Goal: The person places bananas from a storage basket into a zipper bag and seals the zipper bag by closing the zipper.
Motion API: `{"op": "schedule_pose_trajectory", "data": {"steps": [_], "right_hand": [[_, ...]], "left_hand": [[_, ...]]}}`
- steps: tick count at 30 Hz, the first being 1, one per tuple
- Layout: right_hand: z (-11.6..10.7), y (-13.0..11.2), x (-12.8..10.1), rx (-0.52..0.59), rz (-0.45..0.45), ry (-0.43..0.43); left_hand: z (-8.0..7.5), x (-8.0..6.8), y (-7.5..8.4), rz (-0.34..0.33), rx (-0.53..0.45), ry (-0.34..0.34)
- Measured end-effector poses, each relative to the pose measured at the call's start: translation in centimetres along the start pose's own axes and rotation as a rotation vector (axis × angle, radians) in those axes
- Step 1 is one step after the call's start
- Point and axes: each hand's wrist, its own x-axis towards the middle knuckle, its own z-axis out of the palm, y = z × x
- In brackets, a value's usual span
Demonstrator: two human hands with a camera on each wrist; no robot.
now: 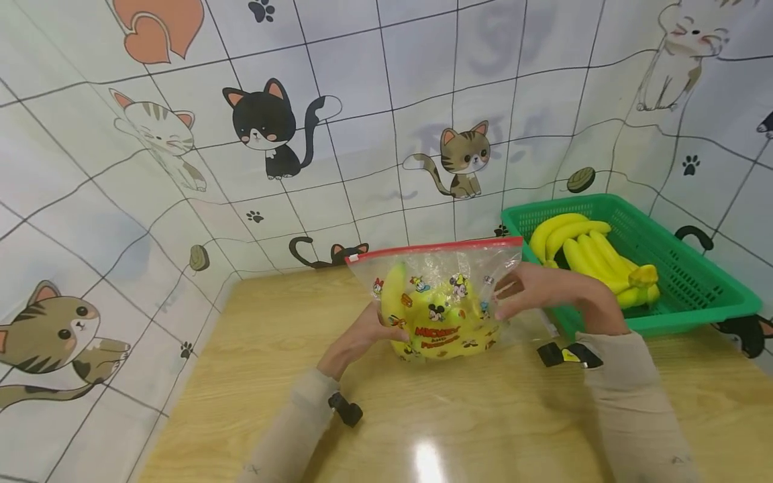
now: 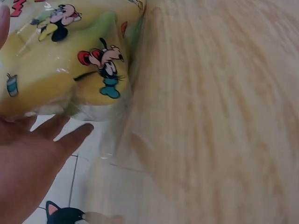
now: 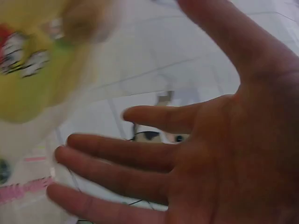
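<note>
A clear zip bag (image 1: 447, 315) with a red top seal and cartoon prints stands upright on the wooden table, bananas (image 1: 395, 295) showing yellow through the plastic. My left hand (image 1: 366, 333) holds the bag's lower left side, thumb on the front and the other fingers behind it. In the left wrist view, that hand (image 2: 32, 163) is at the bag's bulging printed side (image 2: 60, 60). At the bag's right side is my right hand (image 1: 537, 290), fingers spread. The right wrist view shows this hand (image 3: 201, 154) with its palm bare and fingers extended, the bag (image 3: 37, 70) blurred beyond them.
On the right, a green plastic basket (image 1: 712, 308) holds more bananas (image 1: 594, 258), close to my right forearm. A wall covering with cartoon cats (image 1: 266, 127) rises behind the wooden table (image 1: 272, 322) and along its sides.
</note>
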Motion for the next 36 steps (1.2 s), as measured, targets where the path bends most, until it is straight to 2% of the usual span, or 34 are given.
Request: {"op": "schedule_pose_trajectory", "data": {"steps": [3, 7, 9, 13, 15, 18, 22, 24, 27, 30, 33, 36], "right_hand": [[1.1, 0.4, 1.3, -0.110, 0.052, -0.110], [2.4, 0.4, 2.8, -0.125, 0.034, -0.131], [2.7, 0.3, 3.0, -0.087, 0.015, -0.115], [2.7, 0.3, 2.6, -0.060, -0.033, -0.027], [2.6, 0.3, 2.3, -0.039, -0.054, 0.003], [2.2, -0.1, 2.1, 0.013, -0.063, 0.038], [2.7, -0.9, 3.1, 0.126, -0.053, 0.124], [3.6, -1.4, 4.1, 0.188, -0.058, 0.175], [5.7, -2.2, 5.9, 0.293, -0.096, 0.209], [8.1, -3.2, 7.8, 0.401, -0.124, 0.199], [10.8, -4.3, 10.0, 0.498, -0.104, 0.204], [13.5, -5.5, 12.4, 0.583, -0.050, 0.217]], "left_hand": [[-0.1, -0.1, -1.0, 0.011, -0.030, -0.035], [0.3, -0.2, -1.8, 0.027, -0.052, -0.043], [0.7, -0.1, -1.8, 0.031, -0.038, -0.031], [1.5, -0.3, -0.9, 0.029, -0.029, -0.008], [1.6, -0.5, -0.3, 0.033, -0.042, 0.010], [1.1, -0.9, 0.6, 0.074, -0.104, 0.038], [-0.8, -1.6, 1.3, 0.111, -0.214, 0.124], [-2.4, -2.2, 1.5, 0.087, -0.251, 0.194], [-5.1, -3.3, 1.9, 0.000, -0.277, 0.293], [-7.5, -4.6, 2.4, -0.116, -0.278, 0.376], [-9.6, -6.0, 2.7, -0.210, -0.259, 0.421], [-11.5, -7.6, 2.6, -0.270, -0.228, 0.447]]}}
